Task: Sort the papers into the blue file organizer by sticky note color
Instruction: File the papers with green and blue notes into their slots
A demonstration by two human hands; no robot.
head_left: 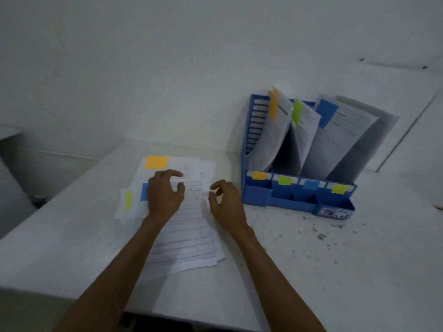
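Note:
A loose pile of printed papers [189, 231] lies on the white table [335, 271]. An orange sticky note [156, 162] shows at the pile's far end, with a blue note [144, 192] and a yellow-green note [128, 200] at its left side. My left hand [164, 195] rests on the pile with fingers curled. Just off the pile's right edge hovers my right hand [226, 204], fingers apart and holding nothing. The blue file organizer [257, 195] stands to the right, with papers tagged orange [273, 106], green [297, 112] and blue [326, 112] in its slots.
The organizer's front carries orange, green, blue and yellow labels [338, 188]. Small grey debris [321, 236] is scattered on the table in front of it. A white wall stands close behind. The table's left edge drops off near the pile.

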